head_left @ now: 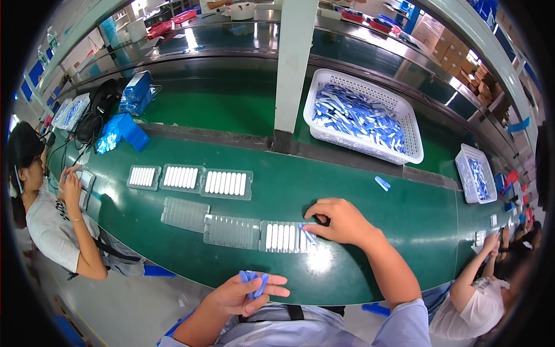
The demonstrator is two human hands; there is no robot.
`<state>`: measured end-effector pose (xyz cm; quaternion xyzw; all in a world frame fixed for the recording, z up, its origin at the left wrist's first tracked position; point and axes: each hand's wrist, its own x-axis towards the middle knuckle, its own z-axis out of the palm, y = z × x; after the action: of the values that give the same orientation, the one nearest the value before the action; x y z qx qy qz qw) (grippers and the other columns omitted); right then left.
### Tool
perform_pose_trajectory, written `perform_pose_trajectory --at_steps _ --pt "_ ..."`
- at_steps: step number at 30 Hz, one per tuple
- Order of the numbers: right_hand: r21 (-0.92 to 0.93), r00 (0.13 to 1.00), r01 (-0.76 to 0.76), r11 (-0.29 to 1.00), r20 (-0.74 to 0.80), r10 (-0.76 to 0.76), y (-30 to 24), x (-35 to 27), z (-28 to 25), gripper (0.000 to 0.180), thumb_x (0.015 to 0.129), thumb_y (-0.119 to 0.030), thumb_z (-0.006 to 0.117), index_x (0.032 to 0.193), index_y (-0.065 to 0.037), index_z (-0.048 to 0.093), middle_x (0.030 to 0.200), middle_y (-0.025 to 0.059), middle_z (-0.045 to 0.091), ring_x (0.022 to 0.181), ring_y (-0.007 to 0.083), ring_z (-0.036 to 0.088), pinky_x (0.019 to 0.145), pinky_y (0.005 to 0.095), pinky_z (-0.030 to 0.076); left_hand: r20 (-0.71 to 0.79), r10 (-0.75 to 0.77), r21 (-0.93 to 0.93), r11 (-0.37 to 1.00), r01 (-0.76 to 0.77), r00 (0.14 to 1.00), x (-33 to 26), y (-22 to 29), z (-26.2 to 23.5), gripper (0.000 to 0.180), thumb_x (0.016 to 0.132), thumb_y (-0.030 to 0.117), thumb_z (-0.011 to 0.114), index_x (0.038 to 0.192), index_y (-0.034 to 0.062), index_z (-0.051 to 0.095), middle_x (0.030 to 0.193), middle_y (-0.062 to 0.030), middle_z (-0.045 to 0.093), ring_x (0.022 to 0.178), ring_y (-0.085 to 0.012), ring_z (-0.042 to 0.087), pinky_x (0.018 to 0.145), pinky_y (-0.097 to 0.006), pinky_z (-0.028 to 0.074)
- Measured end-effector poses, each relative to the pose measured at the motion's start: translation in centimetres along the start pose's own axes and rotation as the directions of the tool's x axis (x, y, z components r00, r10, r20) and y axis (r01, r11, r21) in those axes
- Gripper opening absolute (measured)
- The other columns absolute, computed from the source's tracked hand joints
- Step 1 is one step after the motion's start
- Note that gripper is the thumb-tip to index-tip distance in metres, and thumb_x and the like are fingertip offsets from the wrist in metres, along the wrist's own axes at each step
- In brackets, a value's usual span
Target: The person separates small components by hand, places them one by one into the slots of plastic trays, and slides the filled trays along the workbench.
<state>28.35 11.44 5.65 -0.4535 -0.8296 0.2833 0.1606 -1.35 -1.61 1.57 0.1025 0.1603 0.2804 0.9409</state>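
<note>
Three clear, ribbed plastic trays (231, 230) lay in a row near the front edge of the smooth green bench (376, 243). Only the rightmost tray (287, 236) held white oblong pieces, standing side by side in its slots; the other two looked empty. At that tray's right end the right hand (341, 221) pinched a slim blue-and-white piece (307, 233) between closed fingertips. Off the front edge, the left hand (243, 294) curled loosely around a few blue pieces (253, 281). Toward the back edge sat a white perforated basket (404, 115) heaped with blue-and-white pieces.
</note>
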Motion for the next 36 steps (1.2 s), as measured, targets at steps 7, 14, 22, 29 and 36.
perform_pose_trajectory --at_steps 7,14,22,29,36 --pt "0.324 0.992 -0.121 0.938 0.009 0.124 0.9 0.3 -0.2 0.008 0.084 -0.012 0.072 0.084 -0.004 0.073 0.063 0.0043 0.063 0.057 0.0147 0.058 0.056 0.0308 0.046 0.016 -0.005 -0.012 1.0 0.005 1.0 0.3 0.1 0.0 0.053 0.106 0.027 0.051 0.142 -0.0116 0.044 0.13 -0.0302 0.062 0.054 -0.0084 0.052 0.042 -0.021 0.043" --pt "0.757 0.977 -0.146 0.637 0.01 0.212 1.1 0.3 0.2 0.009 0.085 -0.001 0.066 0.079 -0.002 0.06 0.075 0.0039 0.067 0.059 0.0076 0.058 0.055 0.0248 0.045 0.032 0.012 -0.016 1.0 -0.011 0.999 0.0 -0.3 -0.4 0.052 0.107 0.026 0.048 0.142 -0.0117 0.044 0.131 -0.03 0.061 0.054 -0.0084 0.052 0.043 -0.02 0.044" --pt "0.85 0.968 -0.247 0.466 0.191 0.164 0.0 0.0 0.0 0.016 0.086 0.004 0.066 0.078 -0.001 0.053 0.083 0.015 0.07 0.063 0.0115 0.065 0.054 0.0248 0.05 0.013 -0.006 -0.036 0.999 0.006 1.0 0.1 -0.4 -0.6 0.05 0.108 0.024 0.047 0.142 -0.0117 0.043 0.132 -0.0292 0.061 0.054 -0.0085 0.053 0.044 -0.02 0.046" --pt "0.825 0.981 -0.191 0.532 0.141 0.134 -0.3 0.4 1.0 0.011 0.09 -0.002 0.074 0.098 0.003 0.071 0.082 0.0057 0.073 0.07 0.0107 0.068 0.059 0.0244 0.053 0.045 -0.001 -0.048 0.999 0.003 0.999 0.4 -0.3 -0.5 0.051 0.108 0.025 0.048 0.143 -0.0115 0.043 0.132 -0.0294 0.061 0.055 -0.0085 0.054 0.044 -0.02 0.046" --pt "0.222 0.975 0.186 0.957 -0.161 -0.152 -0.5 0.5 1.9 0.013 0.081 -0.015 0.081 0.093 -0.01 0.078 0.094 0.0014 0.069 0.091 0.0218 0.062 0.085 0.0366 0.048 0.008 0.018 -0.042 0.999 -0.017 1.0 0.3 -0.2 -0.3 0.051 0.107 0.025 0.048 0.142 -0.0114 0.043 0.131 -0.0293 0.061 0.053 -0.0081 0.052 0.044 -0.02 0.045"
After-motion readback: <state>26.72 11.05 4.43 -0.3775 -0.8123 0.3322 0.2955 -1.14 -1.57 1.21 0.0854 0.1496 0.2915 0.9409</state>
